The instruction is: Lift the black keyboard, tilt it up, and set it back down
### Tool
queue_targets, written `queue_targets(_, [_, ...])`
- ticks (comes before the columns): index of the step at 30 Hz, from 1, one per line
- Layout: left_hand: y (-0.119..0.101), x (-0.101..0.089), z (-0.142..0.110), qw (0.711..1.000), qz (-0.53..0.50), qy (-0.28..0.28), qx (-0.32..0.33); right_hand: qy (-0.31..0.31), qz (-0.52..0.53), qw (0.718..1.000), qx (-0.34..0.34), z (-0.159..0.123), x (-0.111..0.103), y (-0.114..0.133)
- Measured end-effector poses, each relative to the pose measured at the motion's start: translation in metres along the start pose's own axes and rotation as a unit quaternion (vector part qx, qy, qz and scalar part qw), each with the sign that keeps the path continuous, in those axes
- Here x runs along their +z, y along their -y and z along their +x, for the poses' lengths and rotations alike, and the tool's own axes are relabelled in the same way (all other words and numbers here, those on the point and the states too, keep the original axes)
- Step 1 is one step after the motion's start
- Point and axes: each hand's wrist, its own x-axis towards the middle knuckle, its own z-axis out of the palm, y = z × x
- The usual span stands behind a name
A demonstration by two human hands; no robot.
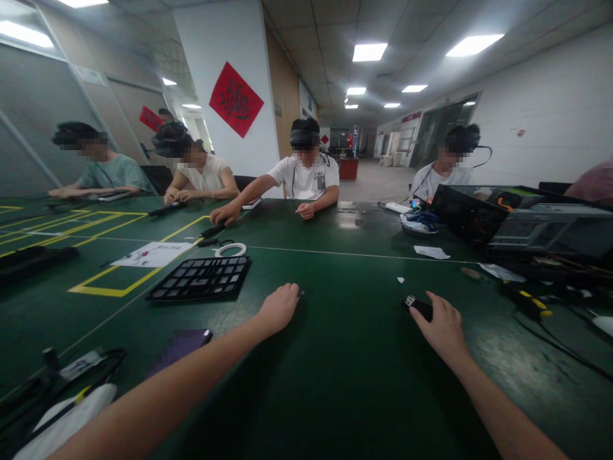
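Note:
My left hand (279,308) rests on the green table (345,358) with its fingers curled under, pinching a tiny thing I cannot make out at its far edge. My right hand (443,327) lies further right, its fingers closed round a small black device (417,305) with a pale tip that points left. A black keyboard (200,278) lies to the left of my left hand, a white tape ring (230,250) just beyond it.
Several people sit along the table's far side, their hands on the table. An open black computer case (522,223) and cables fill the right side. A yellow-handled tool (529,300), paper scraps (431,252), a phone (181,348) and taped yellow lines (115,281) lie around.

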Motion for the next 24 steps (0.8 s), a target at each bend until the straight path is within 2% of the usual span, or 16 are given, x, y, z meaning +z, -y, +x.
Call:
queue_targets(4, [-0.006,-0.004,0.004,0.999,-0.010,-0.028,0.026,0.010,0.009,1.000,0.004,-0.001,-0.002,0.002])
queue_targets(8, [-0.011,-0.004,0.011,0.997,0.017,0.001,0.075,0.027,0.018,0.999,0.020,-0.004,-0.008,0.009])
queue_targets(11, [-0.009,0.000,0.015,0.997,0.007,0.012,0.076,0.029,0.020,0.999,0.022,-0.006,-0.011,0.012])
queue_targets(13, [-0.006,0.002,0.018,0.997,-0.045,-0.001,0.061,0.032,0.020,0.999,0.025,-0.006,-0.011,0.011])
queue_targets(15, [-0.001,-0.001,0.020,0.985,-0.166,-0.041,0.012,0.032,0.018,0.999,0.022,-0.005,-0.009,0.009])
queue_targets(16, [0.003,-0.006,0.022,0.964,-0.255,-0.066,-0.032,0.029,0.015,0.999,0.016,-0.004,-0.008,0.008])
queue_targets(17, [0.007,-0.014,0.023,0.926,-0.357,-0.090,-0.085,0.024,0.012,1.000,0.007,-0.003,-0.006,0.006])
queue_targets(20, [0.032,-0.049,0.025,0.769,-0.585,-0.143,-0.213,0.006,0.004,1.000,-0.016,-0.002,-0.003,0.004])
queue_targets(21, [0.043,-0.063,0.024,0.749,-0.601,-0.159,-0.228,0.004,0.003,1.000,-0.015,-0.002,-0.003,0.004])
queue_targets(22, [0.056,-0.075,0.022,0.743,-0.600,-0.176,-0.240,0.003,0.001,1.000,-0.010,-0.002,-0.003,0.004])
queue_targets(24, [0.083,-0.094,0.016,0.750,-0.558,-0.219,-0.281,0.005,-0.001,1.000,-0.004,-0.002,-0.003,0.005])
